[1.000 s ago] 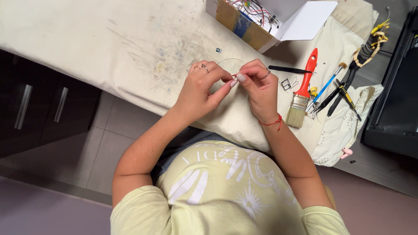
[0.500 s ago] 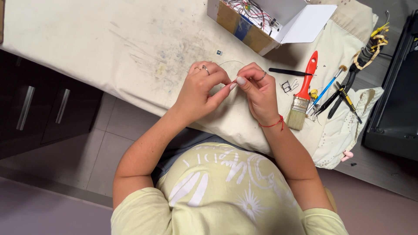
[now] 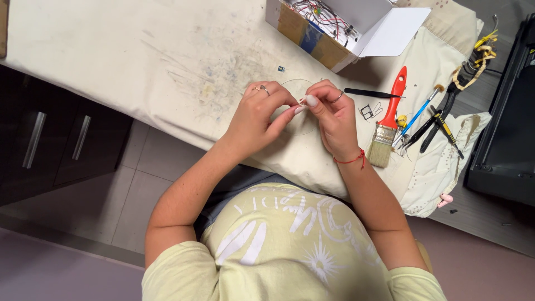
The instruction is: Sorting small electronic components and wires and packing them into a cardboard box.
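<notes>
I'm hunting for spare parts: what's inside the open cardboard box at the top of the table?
The cardboard box holds a tangle of red and dark wires with small components. Its near wall hides whatever lies deeper, and the top edge of the picture crops the rest.

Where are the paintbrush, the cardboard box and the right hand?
Paintbrush (image 3: 390, 114): head view, on its red handle.
Cardboard box (image 3: 312, 40): head view, on its brown side wall.
Right hand (image 3: 334, 117): head view, on the back of the hand.

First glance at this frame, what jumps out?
Two bare hands, left hand and right hand, pinch a tiny pale piece together at centre, over a stained cream cloth. To the right lies a red-handled paintbrush; above it sits an open cardboard box of wires.
</notes>
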